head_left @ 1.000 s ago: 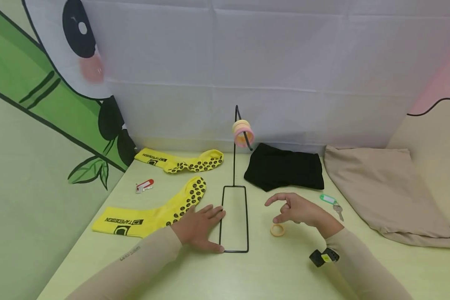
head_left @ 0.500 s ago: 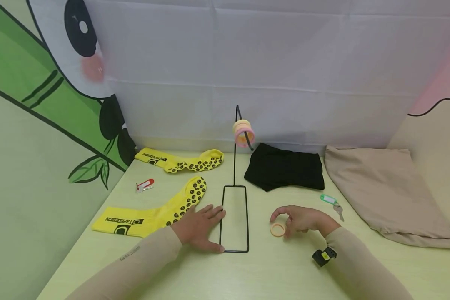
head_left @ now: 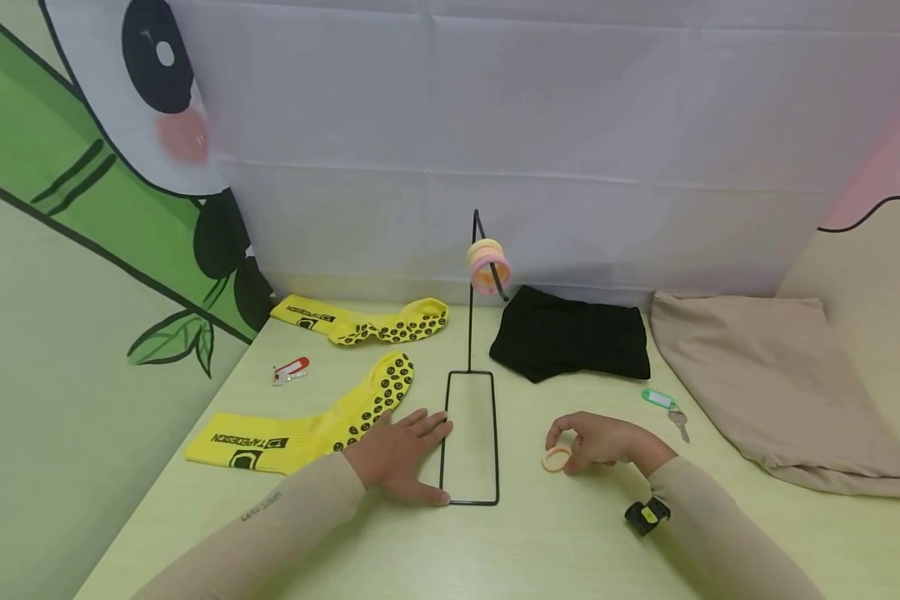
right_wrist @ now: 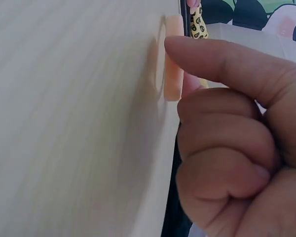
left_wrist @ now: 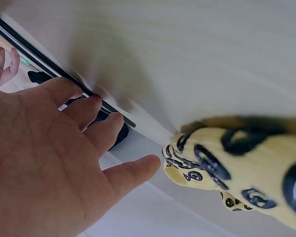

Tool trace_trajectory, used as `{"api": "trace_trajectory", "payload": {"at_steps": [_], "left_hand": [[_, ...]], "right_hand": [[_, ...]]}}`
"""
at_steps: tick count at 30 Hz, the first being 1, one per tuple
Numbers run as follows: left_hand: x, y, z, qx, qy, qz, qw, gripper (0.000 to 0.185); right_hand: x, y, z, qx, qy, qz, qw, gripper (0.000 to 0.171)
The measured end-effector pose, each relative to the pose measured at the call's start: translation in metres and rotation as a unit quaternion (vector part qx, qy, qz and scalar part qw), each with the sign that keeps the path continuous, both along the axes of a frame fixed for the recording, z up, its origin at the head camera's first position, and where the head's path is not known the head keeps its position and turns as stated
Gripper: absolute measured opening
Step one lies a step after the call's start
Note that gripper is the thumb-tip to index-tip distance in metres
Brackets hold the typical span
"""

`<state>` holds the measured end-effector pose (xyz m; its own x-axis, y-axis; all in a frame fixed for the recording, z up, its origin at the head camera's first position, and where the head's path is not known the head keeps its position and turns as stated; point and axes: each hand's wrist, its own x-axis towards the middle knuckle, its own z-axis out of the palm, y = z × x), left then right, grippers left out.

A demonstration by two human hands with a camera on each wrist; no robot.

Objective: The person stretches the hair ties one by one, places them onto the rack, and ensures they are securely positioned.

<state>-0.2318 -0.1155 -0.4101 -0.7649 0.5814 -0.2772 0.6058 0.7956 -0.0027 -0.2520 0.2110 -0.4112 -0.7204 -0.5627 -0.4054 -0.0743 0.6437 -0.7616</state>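
My right hand [head_left: 606, 442] pinches a small pale orange ring [right_wrist: 173, 84] between thumb and index finger, its other fingers curled in. The ring tilts close over the table, a shadow beside it in the right wrist view. Flat and spread, my left hand [head_left: 397, 458] rests at the left side of a black wire stand's base [head_left: 496, 442], thumb at the near corner. From the stand's upper arm hang a pink ring [head_left: 474, 267] and pale yellow rings [head_left: 483, 245]. Beside the left hand lies a yellow sock [head_left: 315, 429] with black print.
Behind it is a second yellow sock [head_left: 367, 327]. A red-tagged key [head_left: 292, 367] lies on the left, and a green tag [head_left: 658, 398] with a key [head_left: 678, 422] on the right. Black folded cloth [head_left: 570, 337] and beige cloth [head_left: 765, 375] lie near the back wall.
My right hand has come down toward the front of the table and taken the orange ring between thumb and index finger; the ring now tilts. My left hand has stayed put.
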Motion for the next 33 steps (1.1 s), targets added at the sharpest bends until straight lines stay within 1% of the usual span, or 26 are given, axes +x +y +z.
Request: {"api": "trace_trajectory", "payload": {"at_steps": [3,6,12,14,16,20,22,25,28,30,31,32,33], "left_hand": [[-0.001,0.0,0.0,-0.001,-0.002,0.001,1.0,0.098],[-0.001,0.0,-0.001,0.0,-0.004,0.002,1.0,0.099],[-0.001,0.001,-0.001,-0.003,-0.006,0.004,1.0,0.099],[-0.001,0.001,0.0,-0.003,-0.005,0.004,1.0,0.099],[0.0,0.001,0.001,-0.004,-0.003,0.003,1.0,0.099],[-0.001,0.0,0.0,-0.004,-0.001,0.003,1.0,0.099],[-0.001,0.0,0.0,-0.005,-0.002,0.002,1.0,0.1],[-0.002,0.0,-0.001,-0.003,-0.005,0.003,1.0,0.1],[-0.002,0.0,-0.001,-0.002,-0.006,0.002,1.0,0.1],[-0.002,-0.001,-0.001,-0.002,-0.005,0.001,1.0,0.1],[-0.002,-0.001,-0.001,-0.002,-0.005,0.001,1.0,0.1],[-0.002,-0.001,-0.001,-0.002,-0.004,0.001,1.0,0.1],[-0.002,-0.001,-0.001,-0.002,-0.003,0.001,1.0,0.1]], "right_hand": [[0.0,-0.001,0.001,-0.007,0.005,-0.002,1.0,0.029],[0.003,-0.004,0.003,-0.01,0.021,-0.011,1.0,0.027],[0.008,-0.015,0.011,-0.032,0.085,-0.028,0.995,0.025],[0.01,-0.019,0.017,-0.04,0.109,-0.033,0.993,0.025],[0.012,-0.024,0.024,-0.051,0.123,-0.042,0.99,0.025],[0.018,-0.032,0.046,-0.088,0.141,-0.06,0.984,0.027],[0.023,-0.036,0.058,-0.109,0.152,-0.07,0.98,0.028],[0.031,-0.042,0.075,-0.136,0.187,-0.086,0.969,0.027],[0.04,-0.049,0.09,-0.164,0.23,-0.1,0.954,0.027],[0.046,-0.053,0.097,-0.184,0.27,-0.106,0.939,0.027],[0.049,-0.055,0.101,-0.193,0.292,-0.109,0.93,0.028],[0.051,-0.057,0.104,-0.204,0.318,-0.112,0.919,0.028],[0.054,-0.059,0.107,-0.217,0.347,-0.115,0.905,0.028]]}}
